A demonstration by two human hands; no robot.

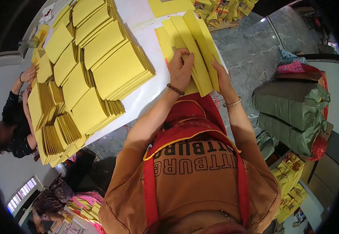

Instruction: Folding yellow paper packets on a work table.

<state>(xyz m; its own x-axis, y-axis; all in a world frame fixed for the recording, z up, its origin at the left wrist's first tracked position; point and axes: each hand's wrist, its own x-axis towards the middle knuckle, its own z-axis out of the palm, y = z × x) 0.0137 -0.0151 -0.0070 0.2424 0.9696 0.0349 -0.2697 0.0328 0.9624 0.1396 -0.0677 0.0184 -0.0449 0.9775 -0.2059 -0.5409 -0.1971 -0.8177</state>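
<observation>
A yellow paper sheet (200, 74) with lengthwise folds lies before me near the right edge of the white table, its right flap raised. My left hand (182, 67) is closed, fingers curled and pressed against the folded strip. Whatever its fingertips hold is partly hidden. At the raised flap, my right hand (221, 78) grips the outer edge, thumb on the near side. More yellow paper with a printed orange edge lies under the folded sheet. To the left, tall stacks of folded yellow paper pieces (117, 72) cover much of the table.
Another yellow sheet (171, 7) lies at the table's far edge. Across the table's left side, a co-worker's hand (29, 74) touches the yellow pieces. Green wrapped bundles (290, 101) stand at the right, with yellow packs (288, 175) below. Another person (48, 201) works at lower left.
</observation>
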